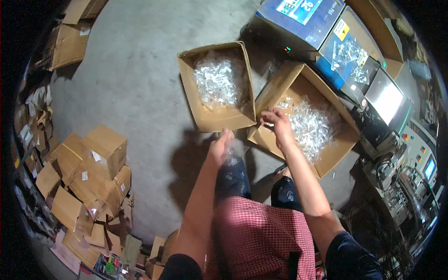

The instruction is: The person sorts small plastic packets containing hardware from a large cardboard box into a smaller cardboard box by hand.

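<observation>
My left hand [219, 148] is closed on a clear plastic bag [234, 148], which is smeared by motion and hangs in front of my leg, just short of the left cardboard box [212, 125]. My right hand [279, 125] is over the near-left corner of the right cardboard box [267, 140], its fingers bent toward the thumb. Something small and pale shows at those fingertips, too small to name. Both boxes stand open. Inside the left one lies a heap of clear bags with shiny pieces [217, 81]; a similar heap [310, 128] fills much of the right one.
Behind the right box stands a blue machine [294, 23] with more small clear packets [347, 56] on its surface and a lit screen [385, 95]. Metal machinery [396, 179] lines the right side. Cardboard boxes [88, 172] pile up at left on the grey floor [135, 60].
</observation>
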A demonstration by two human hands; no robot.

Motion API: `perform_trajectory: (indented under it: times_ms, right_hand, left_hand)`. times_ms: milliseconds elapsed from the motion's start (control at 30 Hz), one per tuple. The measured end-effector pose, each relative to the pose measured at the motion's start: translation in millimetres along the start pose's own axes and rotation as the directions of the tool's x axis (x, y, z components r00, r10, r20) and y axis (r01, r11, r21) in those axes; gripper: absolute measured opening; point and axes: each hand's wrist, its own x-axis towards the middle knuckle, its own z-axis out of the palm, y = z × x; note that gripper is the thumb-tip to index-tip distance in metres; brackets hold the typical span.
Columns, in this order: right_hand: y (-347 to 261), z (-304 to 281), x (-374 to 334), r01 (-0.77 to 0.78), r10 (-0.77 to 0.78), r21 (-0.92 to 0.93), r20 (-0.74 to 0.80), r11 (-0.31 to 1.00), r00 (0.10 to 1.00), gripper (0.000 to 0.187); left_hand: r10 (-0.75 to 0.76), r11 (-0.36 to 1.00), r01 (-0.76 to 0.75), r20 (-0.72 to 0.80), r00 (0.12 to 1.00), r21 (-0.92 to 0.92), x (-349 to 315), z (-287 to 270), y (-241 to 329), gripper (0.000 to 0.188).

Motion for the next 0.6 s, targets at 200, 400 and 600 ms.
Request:
perform_trajectory:
  times_ms: [200, 400, 600]
  right_hand:
    - [75.1, -30.2, -45.7, -0.183, 0.19, -0.125, 0.047, 0.975, 0.981, 0.032]
    - [139.9, -99.3, -133.5, 0.096, 0.097, -0.716, 0.223, 0.691, 0.97, 0.022]
    - [101.0, -184.0, -318.7, 0.118, 0.689, -0.988, 0.019, -0.096, 0.725, 0.043]
  left_hand:
    - [0.32, 0.933, -0.353, -0.291, 0.901, -0.067, 38.4, -2.6, 43.0, 0.026]
    - [0.073, 0.2, -0.103, 0.091, 0.993, 0.974, -21.5, -15.2, 66.9, 0.024]
    - [-0.725, -0.292, -0.249, -0.044, 0.687, 0.924, -207.7, 74.2, 45.6, 0.048]
